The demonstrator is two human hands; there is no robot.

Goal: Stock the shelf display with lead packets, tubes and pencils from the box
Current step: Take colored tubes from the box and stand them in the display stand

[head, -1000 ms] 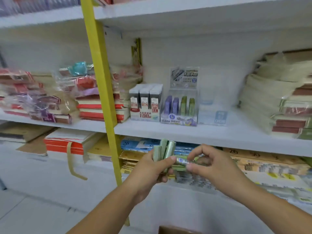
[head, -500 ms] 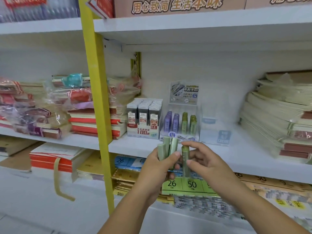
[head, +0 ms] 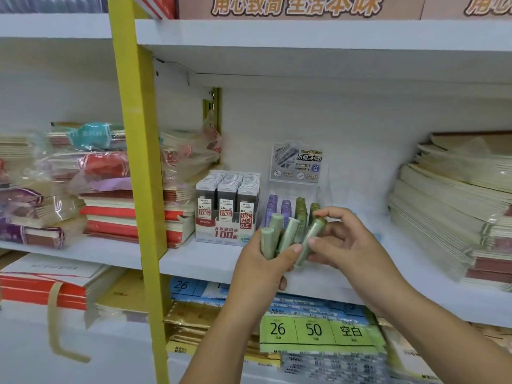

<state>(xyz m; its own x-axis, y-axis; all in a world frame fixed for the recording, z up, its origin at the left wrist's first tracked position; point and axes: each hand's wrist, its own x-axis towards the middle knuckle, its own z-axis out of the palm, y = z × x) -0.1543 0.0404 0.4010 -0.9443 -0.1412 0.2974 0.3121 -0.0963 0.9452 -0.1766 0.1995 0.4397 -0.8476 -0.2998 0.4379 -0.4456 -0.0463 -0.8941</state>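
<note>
My left hand (head: 259, 268) grips a bunch of three pale green lead tubes (head: 277, 235), their tops pointing up. My right hand (head: 349, 245) pinches one more green tube (head: 310, 239), tilted, right beside the bunch. Both hands hover just in front of the clear display stand (head: 297, 200) on the middle shelf, which holds purple tubes (head: 278, 207) on its left and green tubes (head: 302, 207) on its right. A header card (head: 297, 162) rises behind the stand. Left of it stands a box of grey lead packets (head: 228, 206).
A yellow upright post (head: 138, 162) runs down the left. Stacks of wrapped notebooks (head: 105, 189) fill the shelf left of the packets; cream notebooks (head: 457, 203) are piled at right. The white shelf board (head: 202, 259) shows in front. Paper packs (head: 318, 331) lie on the shelf below.
Both hands have risen from below the shelf edge up to the display stand. My right hand has drawn one green tube out of the bunch and tilted it toward the stand.
</note>
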